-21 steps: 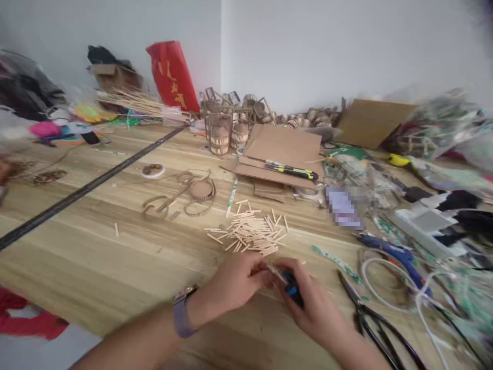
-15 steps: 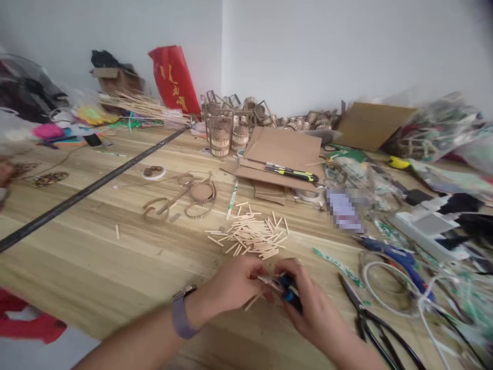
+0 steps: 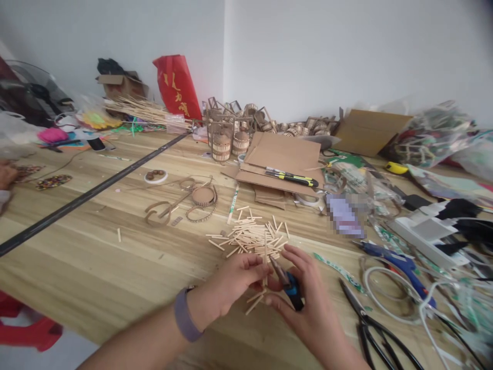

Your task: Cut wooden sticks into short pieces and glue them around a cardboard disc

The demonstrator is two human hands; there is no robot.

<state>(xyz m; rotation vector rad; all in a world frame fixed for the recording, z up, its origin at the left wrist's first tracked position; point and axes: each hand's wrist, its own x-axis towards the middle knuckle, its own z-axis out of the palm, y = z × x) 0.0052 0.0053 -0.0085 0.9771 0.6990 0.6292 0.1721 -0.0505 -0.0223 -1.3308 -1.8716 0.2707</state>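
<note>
Between the thumb and fingers of my left hand [image 3: 234,280] is a thin wooden stick [image 3: 265,246], held nearly upright. My right hand [image 3: 314,303] is around a pair of pliers [image 3: 293,292] with black and blue handles, its index finger stretched out. The pliers' jaws point up and left, close to the left fingertips; whether they touch the stick I cannot tell. A pile of short wooden sticks [image 3: 250,234] lies just beyond my hands. A few more short sticks [image 3: 254,303] lie on the table below them.
Large black scissors [image 3: 364,313], a blue glue gun [image 3: 400,262] and a white power strip [image 3: 427,236] lie at right. Cardboard sheets [image 3: 283,154] with box cutters [image 3: 292,177] are beyond the pile. Small stick lanterns [image 3: 221,146] stand behind. Another person's hand [image 3: 6,174] shows at far left.
The stick in my left hand now stands upright. My right fingers have loosened and spread, and the pliers' jaws have swung upward from pointing left. The view has shifted slightly.
</note>
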